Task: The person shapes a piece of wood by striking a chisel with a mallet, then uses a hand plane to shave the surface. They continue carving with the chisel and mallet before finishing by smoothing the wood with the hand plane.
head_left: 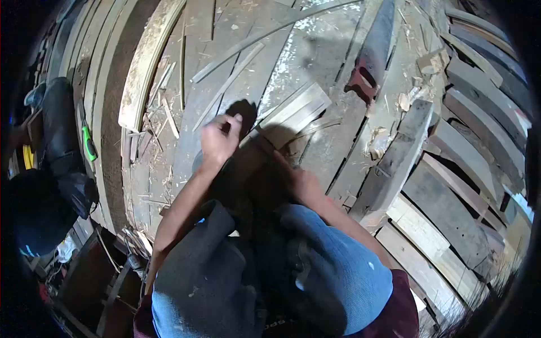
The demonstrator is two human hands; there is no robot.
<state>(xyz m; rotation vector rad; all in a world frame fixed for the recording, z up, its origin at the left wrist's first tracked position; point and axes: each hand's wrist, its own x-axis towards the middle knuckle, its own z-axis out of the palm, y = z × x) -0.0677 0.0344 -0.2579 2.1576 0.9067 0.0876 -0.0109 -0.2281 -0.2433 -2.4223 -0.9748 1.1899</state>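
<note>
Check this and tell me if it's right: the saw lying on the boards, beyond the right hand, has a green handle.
Not quite: the saw has a red handle, as the head view shows. It does lie on the boards, beyond the right hand.

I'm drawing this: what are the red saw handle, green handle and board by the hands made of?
Saw handle: dull red, perhaps painted wood or plastic. Green handle: probably plastic, evenly bright. Board: seemingly bare wood, pale with grain-like streaks.

Right hand partly hidden in shadow
</note>
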